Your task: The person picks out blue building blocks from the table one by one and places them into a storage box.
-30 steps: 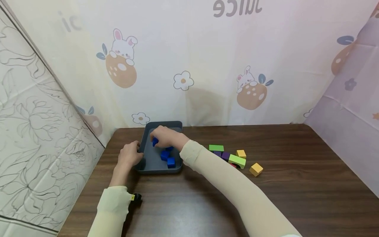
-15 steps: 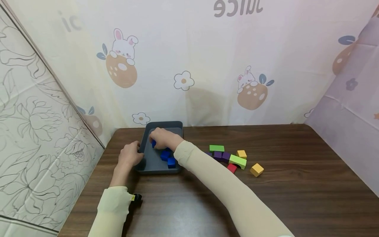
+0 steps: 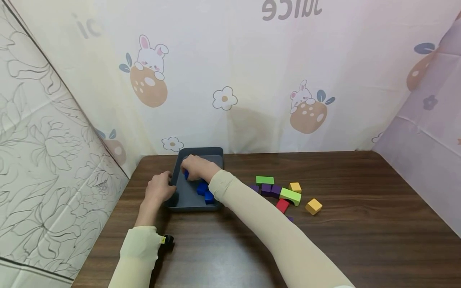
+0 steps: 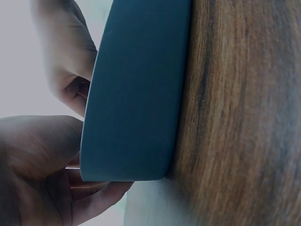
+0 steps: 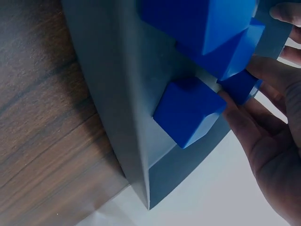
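A dark grey tray lies on the table at the back left. My left hand grips its left side, thumb over the rim and fingers around the outer wall. Inside the tray, my right hand pinches a small blue block between thumb and fingers. Other blue blocks lie close by on the tray floor, partly behind the right forearm. Seen from the right wrist, one blue cube sits right beside the fingertips.
Right of the tray lie green blocks, one arched, purple blocks, a red block and yellow cubes. The right forearm crosses in front of some. A patterned curtain hangs along the table's back edge.
My right hand, with the blue block, has shifted slightly left and toward me, and its forearm has swung left, uncovering the red block. The left hand stays on the tray.
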`<state>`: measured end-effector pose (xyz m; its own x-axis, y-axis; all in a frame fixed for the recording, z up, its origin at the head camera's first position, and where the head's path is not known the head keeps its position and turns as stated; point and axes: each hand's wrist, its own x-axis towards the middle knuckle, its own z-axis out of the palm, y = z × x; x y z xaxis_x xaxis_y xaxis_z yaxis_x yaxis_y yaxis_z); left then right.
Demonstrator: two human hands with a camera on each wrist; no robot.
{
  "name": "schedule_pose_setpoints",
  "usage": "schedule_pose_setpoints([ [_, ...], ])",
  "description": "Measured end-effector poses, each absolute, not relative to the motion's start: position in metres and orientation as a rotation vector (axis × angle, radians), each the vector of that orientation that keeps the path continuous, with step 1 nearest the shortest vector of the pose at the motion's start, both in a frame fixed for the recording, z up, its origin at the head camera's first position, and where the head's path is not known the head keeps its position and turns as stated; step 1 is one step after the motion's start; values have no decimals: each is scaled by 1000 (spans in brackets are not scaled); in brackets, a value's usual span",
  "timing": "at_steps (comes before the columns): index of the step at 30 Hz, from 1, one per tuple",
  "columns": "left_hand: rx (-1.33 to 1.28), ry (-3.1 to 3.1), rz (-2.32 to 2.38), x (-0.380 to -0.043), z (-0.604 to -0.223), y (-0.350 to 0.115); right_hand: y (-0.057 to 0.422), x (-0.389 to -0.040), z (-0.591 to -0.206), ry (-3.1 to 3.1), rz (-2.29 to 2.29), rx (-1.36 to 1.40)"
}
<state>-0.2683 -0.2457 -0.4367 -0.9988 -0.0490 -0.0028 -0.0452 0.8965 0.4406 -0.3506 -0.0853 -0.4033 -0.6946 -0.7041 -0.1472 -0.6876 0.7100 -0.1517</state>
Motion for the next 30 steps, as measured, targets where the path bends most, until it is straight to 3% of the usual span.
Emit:
schedule_pose_setpoints([
  [30,99,-3066,-715,-273,-440,-242,-68,-354,-394,2687,-126,-1084],
])
